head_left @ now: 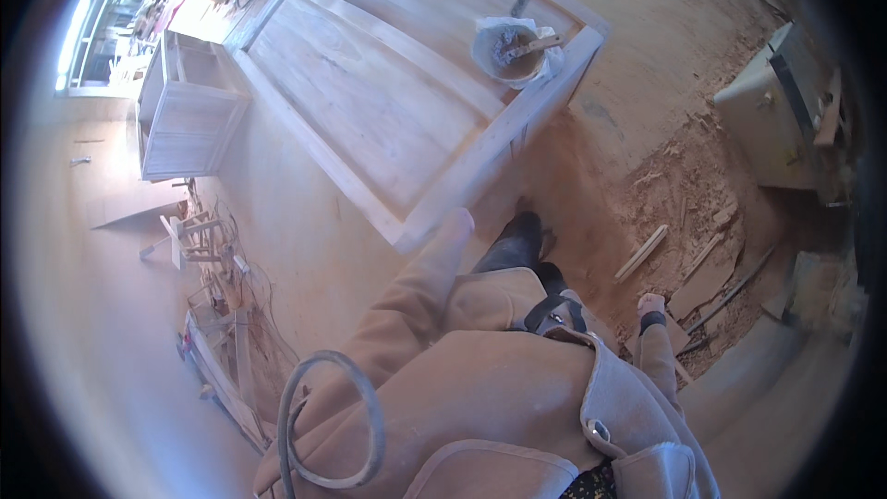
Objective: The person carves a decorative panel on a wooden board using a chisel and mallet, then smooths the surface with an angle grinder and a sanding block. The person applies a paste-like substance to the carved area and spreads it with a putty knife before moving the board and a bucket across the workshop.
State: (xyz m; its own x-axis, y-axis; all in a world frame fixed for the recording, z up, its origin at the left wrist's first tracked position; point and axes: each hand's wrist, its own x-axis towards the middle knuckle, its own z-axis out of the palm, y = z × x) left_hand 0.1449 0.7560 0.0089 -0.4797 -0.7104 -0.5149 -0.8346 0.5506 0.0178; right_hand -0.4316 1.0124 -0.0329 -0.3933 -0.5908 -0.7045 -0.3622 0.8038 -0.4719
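Observation:
A large pale wooden panel door (356, 83) with a raised frame lies in front of me. My left hand (462, 221) shows only as a small patch past the brown sleeve, close to the panel's near edge; its fingers are hidden, and touch cannot be made out. My right hand (651, 302) hangs low at my right side above the littered floor, too small and blurred to read its fingers. On the panel's right end stands a plastic-lined tub (514, 54) with a flat wooden stick (536, 46) resting in it.
A small wooden cabinet frame (192, 115) stands at the left. Wood shavings (688, 185) and loose strips (641, 254) litter the floor at right, near a beige boxy machine (771, 97). Scrap wood (199, 236) and cords lie at left. A grey hose loop (377, 425) crosses my left sleeve.

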